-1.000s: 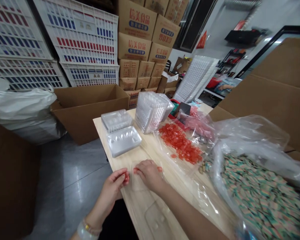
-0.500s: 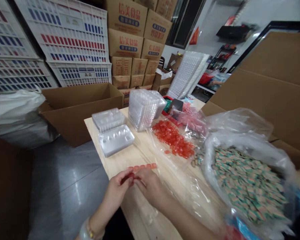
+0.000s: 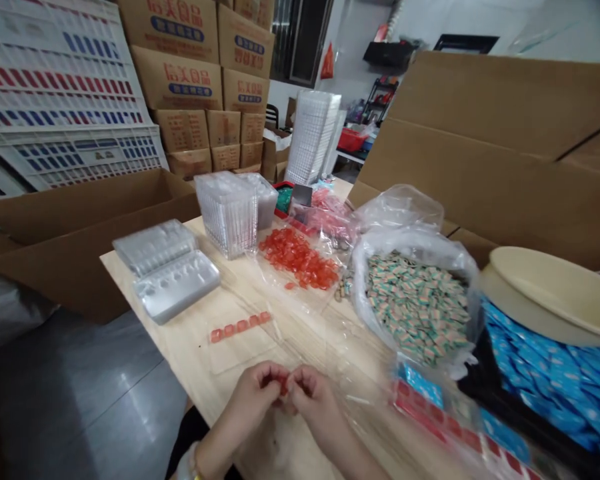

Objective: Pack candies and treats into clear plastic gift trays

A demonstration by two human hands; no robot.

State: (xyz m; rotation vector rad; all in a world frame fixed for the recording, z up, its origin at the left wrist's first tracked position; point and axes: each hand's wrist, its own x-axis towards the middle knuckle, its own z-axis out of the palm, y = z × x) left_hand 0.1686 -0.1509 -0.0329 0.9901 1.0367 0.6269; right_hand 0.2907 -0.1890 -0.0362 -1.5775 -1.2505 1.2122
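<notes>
Both hands work close together at the front edge of a pale wooden table (image 3: pixel 190 333). The left hand (image 3: pixel 253 400) and the right hand (image 3: pixel 313 393) are curled inward, not released, their fingertips meeting on a small red piece (image 3: pixel 283 385), a translucent sweet by its look. It sits pinched between them, though the fingers hide which hand bears most of the grip. At about 11 o'clock from the hands, a straight row of five matching red pieces (image 3: pixel 239 327) lies on a clear plastic tray (image 3: pixel 245 350), which looks only partly filled, with no pieces visible along the rest of it. At 12 o'clock, a much larger heap of loose red pieces (image 3: pixel 299 259) lies on a crumpled plastic bag, so most of the red stock sits outside the tray. At about 2 o'clock, an open bag of green-and-cream wrapped pieces (image 3: pixel 417 307) stands full. At 3 o'clock, a red-filled strip (image 3: pixel 440 420) lies on the table, with a mass of blue packets (image 3: pixel 545 380) beyond it under a cream plastic lid (image 3: pixel 555 283). At 10 o'clock lie two shallow moulded trays (image 3: pixel 177 283), and at about 11 o'clock, farther off, stands a tall stack of clear trays (image 3: pixel 227 213).
</notes>
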